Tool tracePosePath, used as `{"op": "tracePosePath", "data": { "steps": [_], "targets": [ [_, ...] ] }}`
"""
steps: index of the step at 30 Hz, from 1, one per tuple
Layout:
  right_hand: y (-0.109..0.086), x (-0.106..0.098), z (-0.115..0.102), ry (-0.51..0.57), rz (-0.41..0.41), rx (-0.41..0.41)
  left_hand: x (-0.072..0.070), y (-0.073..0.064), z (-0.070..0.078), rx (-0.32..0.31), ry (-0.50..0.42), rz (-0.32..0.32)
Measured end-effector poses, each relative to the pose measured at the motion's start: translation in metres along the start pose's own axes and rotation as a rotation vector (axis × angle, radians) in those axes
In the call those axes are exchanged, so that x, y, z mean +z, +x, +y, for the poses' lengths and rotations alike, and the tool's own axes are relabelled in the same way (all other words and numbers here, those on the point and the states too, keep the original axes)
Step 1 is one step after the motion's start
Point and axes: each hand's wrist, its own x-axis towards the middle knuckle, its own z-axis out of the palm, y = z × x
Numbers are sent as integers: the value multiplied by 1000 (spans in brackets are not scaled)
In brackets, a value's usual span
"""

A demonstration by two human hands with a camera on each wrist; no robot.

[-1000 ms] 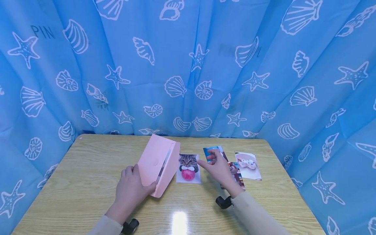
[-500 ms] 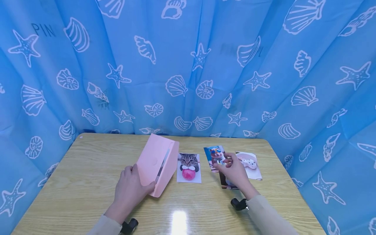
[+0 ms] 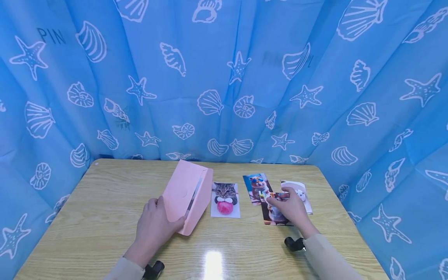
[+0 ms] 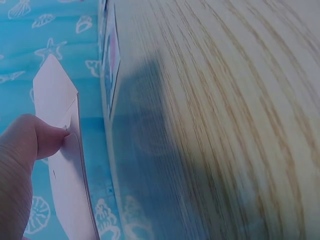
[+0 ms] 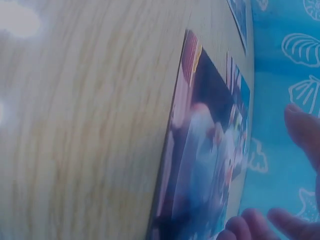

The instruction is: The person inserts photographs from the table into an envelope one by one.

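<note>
My left hand holds a pink envelope tilted up off the table, its flap slightly raised along a gap. The thumb presses on the envelope's face in the left wrist view. My right hand hovers over a dark photo of an animal, thumb and fingers apart with nothing between them. That photo overlaps a blue one showing an animal in sunglasses. Behind the right hand lies a white photo, partly covered by it. A cat photo lies flat just right of the envelope.
The wooden table ends at a blue curtain printed with white shells and starfish. Glare shows near the table's front edge. Dark camera mounts sit at both wrists.
My right hand has moved rightward, from above the blue photo to above the dark one, uncovering the sunglasses animal. The left hand and envelope have barely moved.
</note>
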Motion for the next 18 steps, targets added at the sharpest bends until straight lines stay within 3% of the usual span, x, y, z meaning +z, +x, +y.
{"op": "tracePosePath", "data": {
  "steps": [18],
  "targets": [
    [2, 1, 2, -162, 10, 85, -1, 0, 0, -16, 0, -12]
  ]
}}
